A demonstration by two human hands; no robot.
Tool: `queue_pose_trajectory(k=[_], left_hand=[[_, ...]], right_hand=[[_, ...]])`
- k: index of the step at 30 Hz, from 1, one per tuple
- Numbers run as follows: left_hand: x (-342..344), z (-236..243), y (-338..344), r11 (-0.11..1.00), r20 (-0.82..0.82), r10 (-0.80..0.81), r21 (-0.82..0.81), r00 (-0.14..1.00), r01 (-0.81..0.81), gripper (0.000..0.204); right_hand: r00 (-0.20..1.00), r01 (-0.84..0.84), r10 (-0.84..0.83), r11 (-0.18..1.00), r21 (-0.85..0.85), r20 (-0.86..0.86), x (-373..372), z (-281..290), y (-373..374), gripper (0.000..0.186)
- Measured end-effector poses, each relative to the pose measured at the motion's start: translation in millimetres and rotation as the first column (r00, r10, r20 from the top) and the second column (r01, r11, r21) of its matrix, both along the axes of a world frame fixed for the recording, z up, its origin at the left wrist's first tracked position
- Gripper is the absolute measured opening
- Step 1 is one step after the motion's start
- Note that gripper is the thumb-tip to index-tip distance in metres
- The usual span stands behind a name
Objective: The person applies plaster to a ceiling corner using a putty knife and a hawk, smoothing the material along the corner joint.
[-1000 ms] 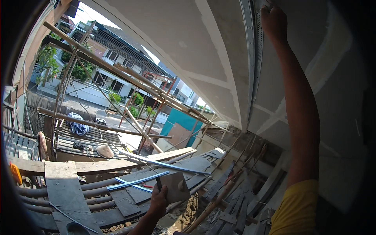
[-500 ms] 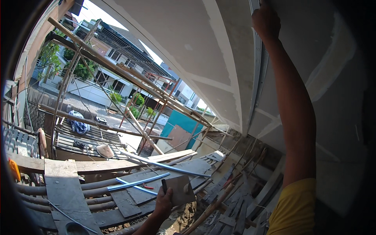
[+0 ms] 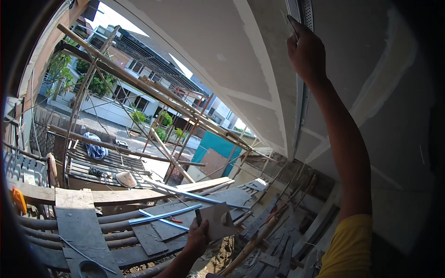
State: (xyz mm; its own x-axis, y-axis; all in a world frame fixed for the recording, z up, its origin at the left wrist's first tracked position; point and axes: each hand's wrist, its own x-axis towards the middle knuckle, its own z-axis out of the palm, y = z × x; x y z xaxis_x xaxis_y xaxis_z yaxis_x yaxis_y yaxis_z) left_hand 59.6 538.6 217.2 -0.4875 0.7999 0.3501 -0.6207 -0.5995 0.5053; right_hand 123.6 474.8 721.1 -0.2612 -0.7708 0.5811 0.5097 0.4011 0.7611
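Observation:
My right hand [image 3: 306,51] is raised to the plasterboard ceiling [image 3: 366,60], closed on a thin flat scraper [image 3: 292,25] beside a long perforated metal strip [image 3: 308,11] along a grey band. My left hand [image 3: 197,238] is low in the middle, closed on a flat square plate [image 3: 212,217] with a dark grip and a small pale lump [image 3: 225,218] on it. Pale filler streaks cross the ceiling boards.
Bamboo scaffolding [image 3: 83,39] stands at the left, with planks [image 3: 74,217] across poles below. Blue-white profiles [image 3: 169,212], a round container [image 3: 89,269], an orange object [image 3: 18,200] and a cloth bundle [image 3: 96,150] lie there. A teal panel [image 3: 208,143] and houses stand beyond.
My right hand has moved down and left along the strip, and the scraper now shows beside it. My left hand with the plate has shifted slightly right.

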Motion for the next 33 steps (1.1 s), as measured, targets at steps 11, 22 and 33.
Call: queue_pose_trajectory(k=[11, 22, 33], left_hand=[[-5, 37, -55, 0.947, 0.247, -0.262, 0.251, 0.933, 0.199, 0.035], [-21, 45, -72, 0.892, 0.268, 0.13, 0.388, 0.954, -0.231, 0.035], [-13, 41, -52, 0.882, 0.425, 0.174, 0.334, 0.888, -0.333, 0.042]], right_hand=[[0.343, 0.075, -0.216, 0.976, 0.202, 0.914, 64, -267, 82, 0.041], [0.86, 0.026, 0.022, 0.996, -0.087, 0.509, 52, -94, 94, 0.05], [0.989, -0.148, 0.145, 0.975, 0.164, 0.031, 25, 55, -16, 0.048]])
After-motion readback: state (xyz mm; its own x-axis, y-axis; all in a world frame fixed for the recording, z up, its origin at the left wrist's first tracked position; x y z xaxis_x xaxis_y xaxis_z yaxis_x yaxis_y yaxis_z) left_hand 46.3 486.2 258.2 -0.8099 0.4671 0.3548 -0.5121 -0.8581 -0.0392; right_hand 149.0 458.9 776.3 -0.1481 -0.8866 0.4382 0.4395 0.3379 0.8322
